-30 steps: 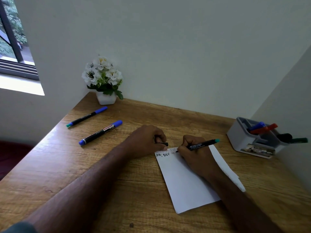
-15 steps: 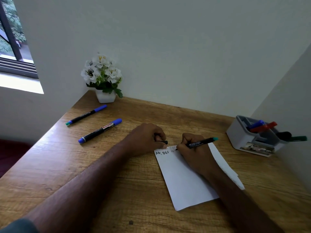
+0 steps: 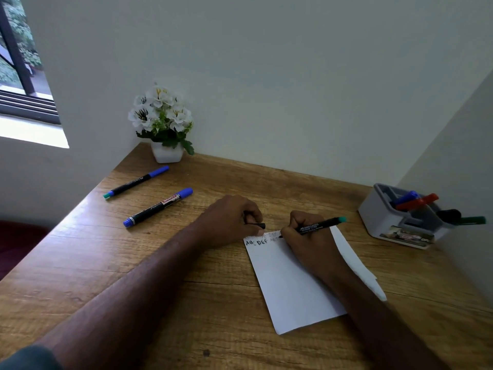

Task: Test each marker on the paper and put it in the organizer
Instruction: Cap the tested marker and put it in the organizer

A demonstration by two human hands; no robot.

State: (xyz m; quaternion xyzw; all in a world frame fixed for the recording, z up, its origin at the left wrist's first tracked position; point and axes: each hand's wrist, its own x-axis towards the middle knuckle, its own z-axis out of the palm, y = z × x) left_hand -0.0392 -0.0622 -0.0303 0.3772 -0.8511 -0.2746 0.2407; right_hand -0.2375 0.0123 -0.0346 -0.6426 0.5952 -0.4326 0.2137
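Observation:
A white sheet of paper [image 3: 293, 287] lies on the wooden desk with letters written along its top edge. My right hand [image 3: 309, 244] grips a black marker with a teal end [image 3: 320, 225], its tip on the paper's top edge. My left hand [image 3: 232, 222] rests at the paper's top left corner, closed on a small black cap [image 3: 257, 225]. Two more markers lie at the left: a thin one with a blue cap [image 3: 136, 182] and a thicker blue-capped one [image 3: 157, 207]. The grey organizer [image 3: 381, 217] stands at the right with several markers in it.
A white pot of white flowers [image 3: 165, 129] stands in the desk's back left corner. Walls close the desk at the back and right. The desk's left edge drops off beside a window. A folded strip of paper [image 3: 357, 265] sticks out right of my right arm.
The view has shifted slightly. My right hand has moved a little along the top line of the paper with the marker. The left hand keeps its place.

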